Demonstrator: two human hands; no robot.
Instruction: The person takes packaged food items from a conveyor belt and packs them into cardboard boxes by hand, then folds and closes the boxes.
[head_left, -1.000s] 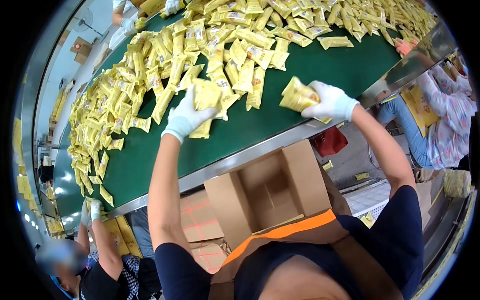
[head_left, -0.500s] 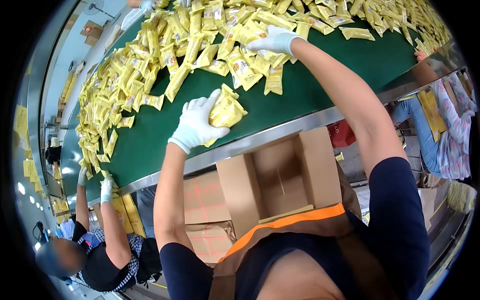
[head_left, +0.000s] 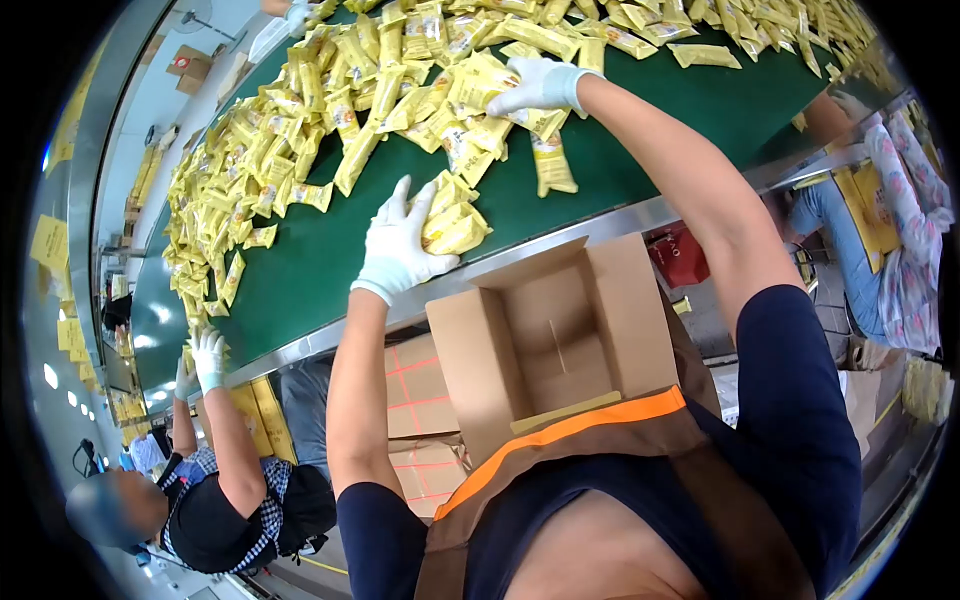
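My left hand [head_left: 402, 245], in a white glove, is cupped round the side of a small bunch of yellow snack packets [head_left: 456, 222] near the belt's front edge. Its thumb lies below the bunch and its fingers above. Farther back, my gloved right hand [head_left: 540, 84] closes over more yellow packets [head_left: 482, 84] on the near side of the heap; its fingertips are partly hidden among the wrappers. One packet [head_left: 552, 163] lies beneath and in front of that hand, on the green belt [head_left: 340, 235].
An open cardboard box [head_left: 555, 330] stands against the belt's metal edge [head_left: 500, 265], before my body. Taped cartons [head_left: 415, 385] sit to its left. A co-worker [head_left: 215, 500] handles packets at left; another person's patterned sleeve [head_left: 905, 220] shows at right.
My right hand has come slightly closer with packets under it, pushing them together. The left hand stays by its bunch, its fingers a little more spread. The co-worker's hands at left have shifted.
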